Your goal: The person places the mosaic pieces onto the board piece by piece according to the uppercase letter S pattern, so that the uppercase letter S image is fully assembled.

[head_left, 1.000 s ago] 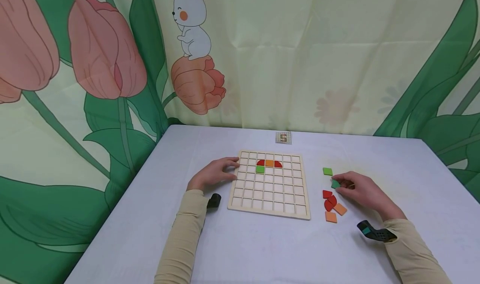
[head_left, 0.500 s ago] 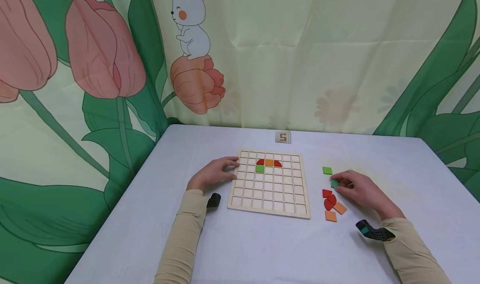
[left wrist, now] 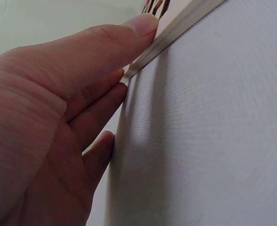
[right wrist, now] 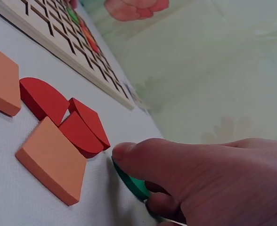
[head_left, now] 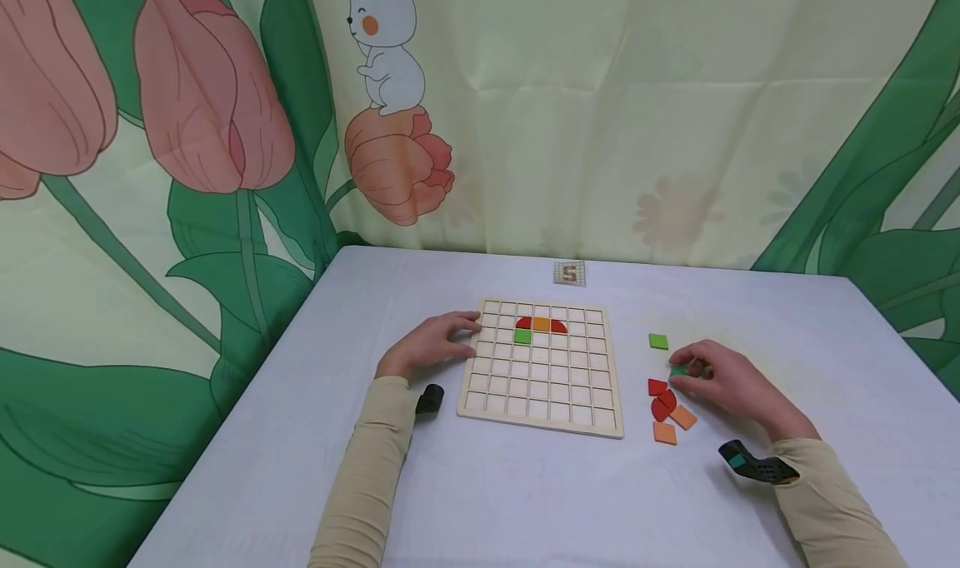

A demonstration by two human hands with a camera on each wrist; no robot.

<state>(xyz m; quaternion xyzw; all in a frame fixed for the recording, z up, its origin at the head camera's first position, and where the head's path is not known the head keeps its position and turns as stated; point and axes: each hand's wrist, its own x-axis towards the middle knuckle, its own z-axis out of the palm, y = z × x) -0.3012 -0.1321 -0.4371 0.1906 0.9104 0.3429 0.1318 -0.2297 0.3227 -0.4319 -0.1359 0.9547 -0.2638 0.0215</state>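
Observation:
On the white table lies a pale wooden grid board (head_left: 540,393). A red, orange and red row sits near its far side, with a light green square (head_left: 522,336) under the row's left end. My left hand (head_left: 431,345) rests at the board's left edge; the left wrist view shows the thumb (left wrist: 145,24) and fingertips against its rim. To the right of the board, my right hand (head_left: 723,378) pinches a dark green tile (right wrist: 134,186) between thumb and fingers, low over the cloth. Much of that tile is hidden by the hand.
Close to my right hand lie several loose tiles: a light green one (head_left: 658,341), red pieces (right wrist: 44,98) and two orange squares (right wrist: 53,160). A small patterned card (head_left: 569,273) lies beyond the board. A printed curtain (head_left: 555,135) hangs behind the table.
The dark green tile has tilted in my right fingers and less of its face shows; that hand has shifted slightly right. My left hand stays at the board's edge.

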